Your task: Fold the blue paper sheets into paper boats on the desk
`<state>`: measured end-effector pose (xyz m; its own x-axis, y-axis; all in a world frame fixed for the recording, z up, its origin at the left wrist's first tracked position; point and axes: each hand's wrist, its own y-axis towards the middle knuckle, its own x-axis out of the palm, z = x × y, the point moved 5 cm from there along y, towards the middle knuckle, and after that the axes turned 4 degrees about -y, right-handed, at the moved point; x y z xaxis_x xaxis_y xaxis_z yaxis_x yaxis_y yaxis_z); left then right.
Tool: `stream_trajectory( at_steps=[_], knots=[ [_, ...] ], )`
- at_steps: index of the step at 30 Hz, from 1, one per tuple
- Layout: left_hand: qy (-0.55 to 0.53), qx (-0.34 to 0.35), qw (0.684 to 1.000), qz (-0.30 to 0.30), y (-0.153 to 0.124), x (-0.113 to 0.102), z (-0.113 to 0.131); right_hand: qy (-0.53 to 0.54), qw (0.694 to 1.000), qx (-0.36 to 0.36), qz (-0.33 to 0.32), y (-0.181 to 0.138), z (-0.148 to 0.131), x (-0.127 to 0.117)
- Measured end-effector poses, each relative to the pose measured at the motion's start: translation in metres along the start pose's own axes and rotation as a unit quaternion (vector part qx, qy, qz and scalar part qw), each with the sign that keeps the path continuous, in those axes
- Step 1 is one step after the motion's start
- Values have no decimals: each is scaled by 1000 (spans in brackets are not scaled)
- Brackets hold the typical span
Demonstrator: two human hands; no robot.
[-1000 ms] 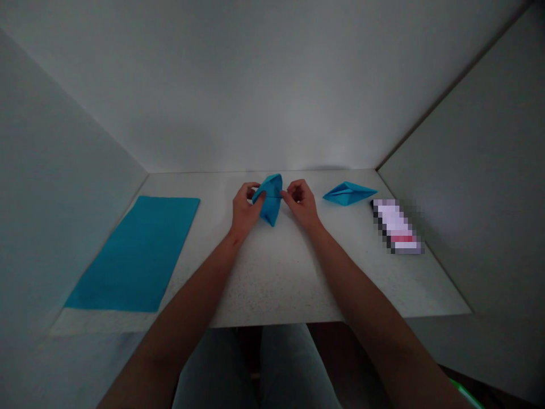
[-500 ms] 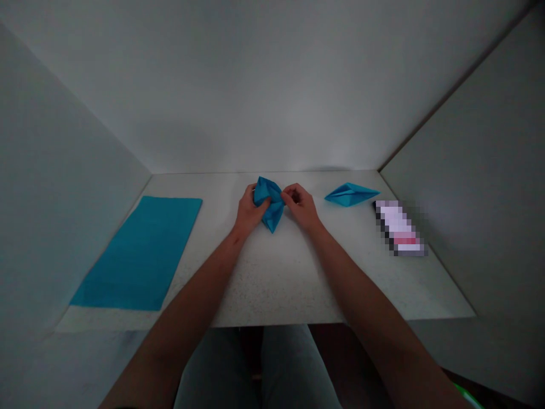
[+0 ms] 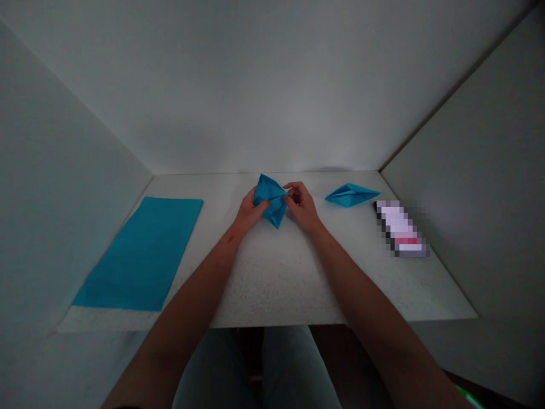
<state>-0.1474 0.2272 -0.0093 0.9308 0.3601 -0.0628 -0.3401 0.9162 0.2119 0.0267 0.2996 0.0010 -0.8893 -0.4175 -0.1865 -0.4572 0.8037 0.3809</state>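
Note:
A piece of folded blue paper is held above the middle of the white table, its creased flaps partly spread. My left hand is closed on its left side, with the thumb lying across the front and the other fingers hidden behind. At the right corner of the folded paper, my right hand pinches the tip between thumb and fingers. To the right lies a second folded blue paper shape, long and pointed at both ends, touched by neither hand.
Flat blue paper sheets lie on the left of the white table. A phone, blurred out, rests near the right edge. White walls close in the back and both sides.
The folded paper has turned slightly and its front looks flatter and more spread, with its lower point shifted right. My right fingers have moved onto its right corner. Other things stay put.

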Motion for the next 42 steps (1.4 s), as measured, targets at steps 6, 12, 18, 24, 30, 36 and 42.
stream_trajectory(
  at_steps=[6,12,18,24,30,36,42],
  knots=[
    [-7,11,1000,-24,2,2,-9,14,999,-18,24,1,-1,-1],
    [-37,2,999,39,4,-5,-14,-8,1000,-13,14,1,0,-1],
    [-31,16,998,48,3,-7,-7,-71,997,-34,3,1,-3,0],
    [6,15,1000,-14,0,4,-7,-113,990,-78,39,2,1,-1],
    [99,31,995,6,-9,5,3,-113,987,-117,10,-2,-4,3],
    [129,34,989,65,-11,0,10,-130,983,-122,-29,-4,-10,2],
    [31,37,998,31,-6,5,-1,-133,984,-120,-9,-2,-7,5]
  ],
)
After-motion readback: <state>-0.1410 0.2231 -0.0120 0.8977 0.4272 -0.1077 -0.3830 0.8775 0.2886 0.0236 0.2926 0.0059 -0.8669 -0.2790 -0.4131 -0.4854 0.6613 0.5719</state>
